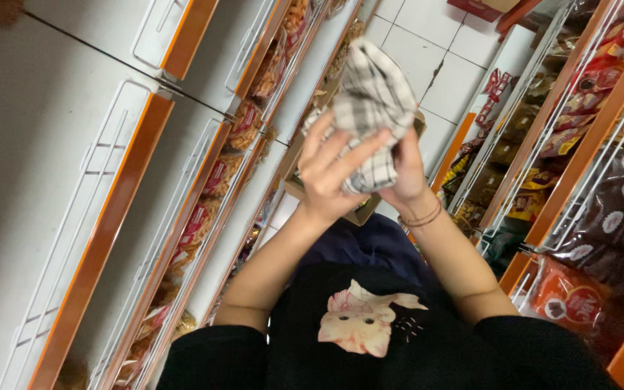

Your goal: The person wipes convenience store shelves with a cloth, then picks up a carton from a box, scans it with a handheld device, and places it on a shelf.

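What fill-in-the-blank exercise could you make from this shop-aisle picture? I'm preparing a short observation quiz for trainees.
1. Both hands, the left hand and the right hand, hold a checked ____ between them.
2. The right wrist wears thin ____.
3. The shelf edges on both sides of the aisle are coloured ____.
4. The floor is covered with white ____.

Missing words: cloth; bracelets; orange; tiles

I see white shelves with orange edges (113,209) on one side, snack bags (579,296) racked opposite, a cardboard box (355,211) on the white tiled floor (413,58).
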